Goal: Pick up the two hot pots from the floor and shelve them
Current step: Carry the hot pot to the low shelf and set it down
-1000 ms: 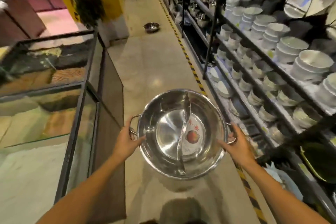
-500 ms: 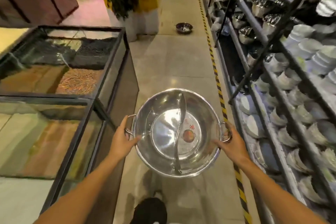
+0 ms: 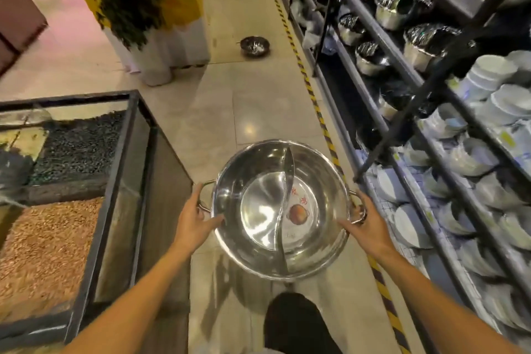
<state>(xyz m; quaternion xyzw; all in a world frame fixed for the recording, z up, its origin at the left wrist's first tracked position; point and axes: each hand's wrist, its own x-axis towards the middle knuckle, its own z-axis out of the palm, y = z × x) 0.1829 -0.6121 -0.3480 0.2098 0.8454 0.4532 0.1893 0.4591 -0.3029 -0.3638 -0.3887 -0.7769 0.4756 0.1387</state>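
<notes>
I carry a shiny steel hot pot (image 3: 258,181) with a curved divider and a round sticker inside, level in front of my chest. My left hand (image 3: 193,219) grips its left loop handle and my right hand (image 3: 366,227) grips its right one. A second steel hot pot (image 3: 255,46) sits on the floor far ahead in the aisle, just left of the striped tape. The dark metal shelf unit (image 3: 373,29) on the right holds several similar steel pots on its upper tiers.
Black-framed glass bins (image 3: 115,158) of grain stand close on my left. A yellow pillar with a hanging plant (image 3: 126,3) is ahead left. White bowls and plates (image 3: 494,100) fill the right shelves. Yellow-black tape (image 3: 319,112) runs along the shelf foot. My shoe (image 3: 296,322) shows below.
I have walked forward along the aisle with the pot held in both hands. The floor pot and the steel-pot shelves are nearer, and my shoe has come into view.
</notes>
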